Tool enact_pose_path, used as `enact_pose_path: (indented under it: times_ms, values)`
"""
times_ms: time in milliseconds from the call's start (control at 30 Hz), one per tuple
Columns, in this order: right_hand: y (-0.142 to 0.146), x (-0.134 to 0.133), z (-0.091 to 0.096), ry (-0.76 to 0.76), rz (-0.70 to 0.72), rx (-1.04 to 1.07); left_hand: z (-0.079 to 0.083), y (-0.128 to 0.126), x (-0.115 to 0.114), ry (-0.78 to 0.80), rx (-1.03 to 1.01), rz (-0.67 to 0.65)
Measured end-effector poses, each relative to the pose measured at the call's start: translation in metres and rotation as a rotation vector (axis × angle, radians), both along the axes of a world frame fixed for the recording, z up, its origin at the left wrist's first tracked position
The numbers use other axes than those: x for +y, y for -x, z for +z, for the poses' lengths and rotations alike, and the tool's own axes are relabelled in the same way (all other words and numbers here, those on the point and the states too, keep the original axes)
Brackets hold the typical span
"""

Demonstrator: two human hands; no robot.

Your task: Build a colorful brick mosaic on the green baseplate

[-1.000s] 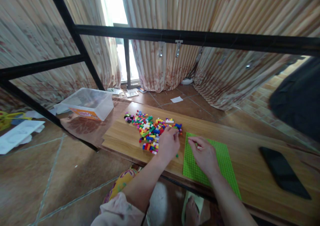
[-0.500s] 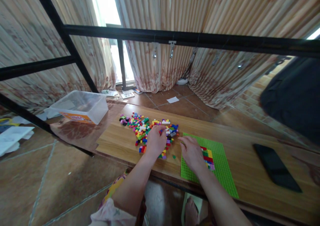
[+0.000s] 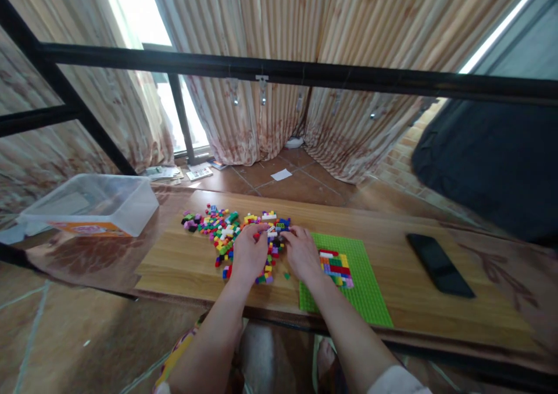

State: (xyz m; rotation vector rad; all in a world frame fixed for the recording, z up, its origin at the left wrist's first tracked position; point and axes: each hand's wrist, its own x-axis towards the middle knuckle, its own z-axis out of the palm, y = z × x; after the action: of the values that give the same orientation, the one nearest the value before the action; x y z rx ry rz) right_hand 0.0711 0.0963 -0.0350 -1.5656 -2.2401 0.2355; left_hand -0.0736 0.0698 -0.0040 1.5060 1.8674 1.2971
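A pile of small coloured toy bricks (image 3: 224, 231) lies on the wooden board, loose and mixed. Over the pile's right part is my left hand (image 3: 249, 255), thumb and forefinger bent together; whatever sits between the tips is too small to make out. My right hand (image 3: 302, 255) reaches in from the other side, its curled fingertips at the pile's right edge, close to the left fingertips. What it pinches, if anything, is hidden. Partly under the right wrist lies a green baseplate (image 3: 364, 283), bearing a flat block of joined coloured bricks (image 3: 339, 269).
A black phone (image 3: 440, 264) lies on the wooden board (image 3: 392, 249) at the right. To the left stands a clear plastic bin (image 3: 143, 208) with an orange label. A black metal bar (image 3: 305, 73) crosses in front of the curtains. One green brick (image 3: 286, 276) lies apart.
My right hand has moved left from over the baseplate to the pile's edge, near my left hand. More of the joined bricks shows. The view has turned to the right.
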Motion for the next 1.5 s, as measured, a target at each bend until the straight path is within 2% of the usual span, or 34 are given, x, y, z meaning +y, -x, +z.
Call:
enact_pose_path:
  times_ms: [333, 500, 633, 733, 833, 1000, 1100, 1300, 1500]
  values:
    - [0.001, -0.006, 0.007, 0.056, 0.057, -0.055, 0.003, -0.006, 0.002, 0.076, 0.033, -0.022]
    - [0.000, -0.008, 0.010, 0.048, 0.076, -0.040, 0.002, -0.008, 0.002, 0.081, 0.065, -0.053]
    - [-0.004, -0.014, 0.021, 0.011, 0.070, 0.033, 0.006, -0.011, 0.001, 0.081, 0.082, -0.063]
    - [-0.021, -0.017, 0.031, -0.035, 0.019, 0.119, 0.008, -0.013, 0.001, 0.083, 0.092, -0.067]
    - [-0.055, -0.015, 0.035, -0.063, -0.052, 0.191, 0.006, -0.016, 0.002, 0.089, 0.102, -0.105]
    - [-0.121, -0.014, 0.027, -0.043, -0.239, 0.248, 0.000, -0.028, 0.002, 0.040, 0.136, -0.209]
    - [-0.142, -0.019, 0.022, 0.003, -0.291, 0.215, -0.003, -0.039, 0.002, 0.064, 0.157, -0.264]
    - [-0.146, -0.027, 0.022, 0.089, -0.326, 0.211, -0.008, -0.058, 0.000, 0.074, 0.208, -0.357]
    - [-0.135, -0.029, 0.022, 0.152, -0.256, 0.139, -0.008, -0.067, -0.002, 0.090, 0.238, -0.402]
